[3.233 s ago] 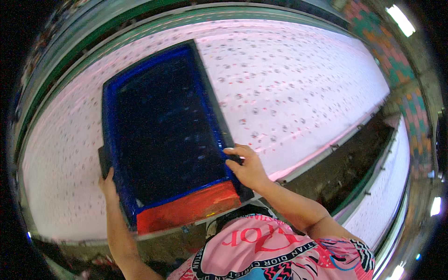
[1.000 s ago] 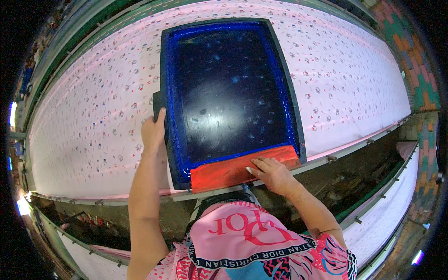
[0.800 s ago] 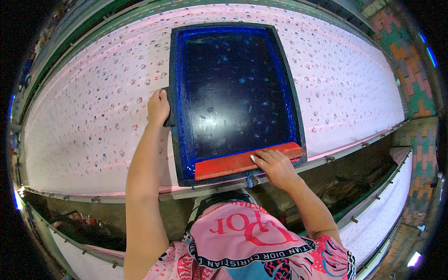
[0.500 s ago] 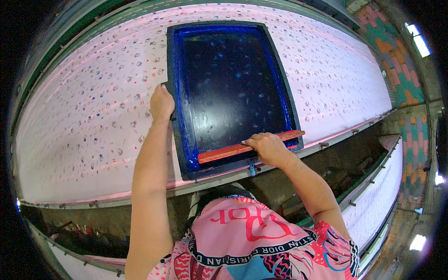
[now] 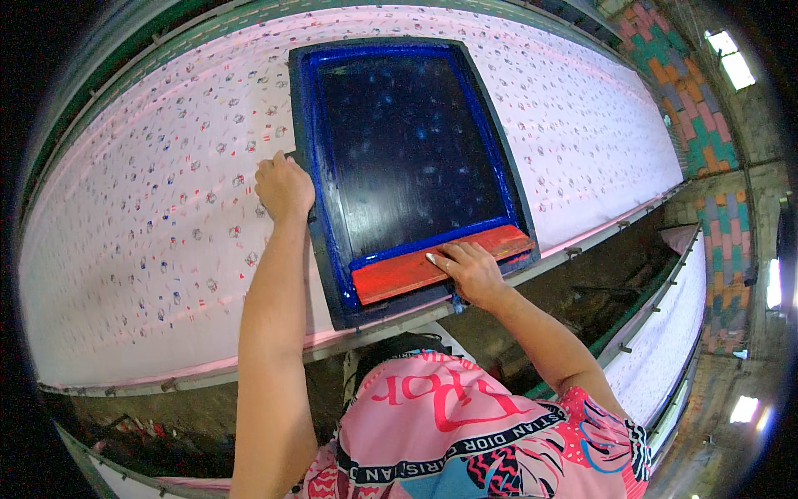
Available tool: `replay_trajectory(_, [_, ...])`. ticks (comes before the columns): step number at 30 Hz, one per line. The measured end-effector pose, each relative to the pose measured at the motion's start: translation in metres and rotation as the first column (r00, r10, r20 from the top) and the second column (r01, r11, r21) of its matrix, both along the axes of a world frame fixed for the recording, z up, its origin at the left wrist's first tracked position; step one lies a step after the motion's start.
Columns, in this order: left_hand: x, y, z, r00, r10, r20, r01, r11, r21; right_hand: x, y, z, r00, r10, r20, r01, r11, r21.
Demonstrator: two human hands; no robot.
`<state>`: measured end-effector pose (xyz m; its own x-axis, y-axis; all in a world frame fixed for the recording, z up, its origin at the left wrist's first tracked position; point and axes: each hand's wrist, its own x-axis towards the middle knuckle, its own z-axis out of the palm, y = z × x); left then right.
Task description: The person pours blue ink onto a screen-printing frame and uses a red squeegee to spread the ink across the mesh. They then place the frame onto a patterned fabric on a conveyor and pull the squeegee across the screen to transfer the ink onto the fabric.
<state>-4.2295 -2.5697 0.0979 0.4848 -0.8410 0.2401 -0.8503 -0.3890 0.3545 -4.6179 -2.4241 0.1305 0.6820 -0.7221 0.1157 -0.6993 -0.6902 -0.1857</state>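
Note:
A screen-printing frame (image 5: 407, 150) with a dark centre and blue ink along its inner border lies on white fabric (image 5: 166, 208) printed with small motifs. My left hand (image 5: 284, 185) is closed on a dark handle at the frame's left side. My right hand (image 5: 470, 270) grips a red squeegee (image 5: 391, 279) lying across the near end of the frame, its broad face up, with fingers over its upper part. Part of the handle is hidden under my left hand.
The fabric-covered table has a metal rail (image 5: 572, 252) with short pegs along its near edge. Beyond a dark gap at the lower right is a second white table (image 5: 657, 337). Coloured floor tiles (image 5: 719, 258) and lights show at the far right.
Since about three seconds ago my right hand has left the frame's right edge for the squeegee, and my left hand has moved up the side. The squeegee's broad face has tilted back upward.

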Motion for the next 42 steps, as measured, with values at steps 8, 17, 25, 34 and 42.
replay_trajectory(8, [0.004,-0.007,-0.013,1.000,-0.005,0.021,0.007,0.997,-0.074,0.038,-0.139,-0.017,0.998,0.025,0.055,-0.017,0.991,-0.136])
replay_trajectory(17, [0.008,-0.005,-0.018,0.999,-0.038,-0.010,0.036,0.990,-0.134,0.097,-0.354,-0.015,1.000,0.002,0.002,-0.001,0.985,-0.171])
replay_trajectory(25, [0.004,-0.007,-0.009,1.000,-0.005,0.001,0.005,0.996,-0.092,0.132,-0.502,-0.014,0.997,-0.036,-0.068,0.025,0.987,-0.160])
replay_trajectory(34, [0.005,-0.008,-0.015,0.998,-0.030,0.061,0.038,0.992,-0.121,0.128,-0.566,-0.007,1.000,0.003,-0.007,-0.004,0.983,-0.183])
replay_trajectory(42, [0.011,-0.004,-0.017,0.992,-0.088,0.088,0.099,0.987,-0.129,0.124,-0.574,0.005,0.985,0.087,-0.148,-0.097,0.993,-0.061])
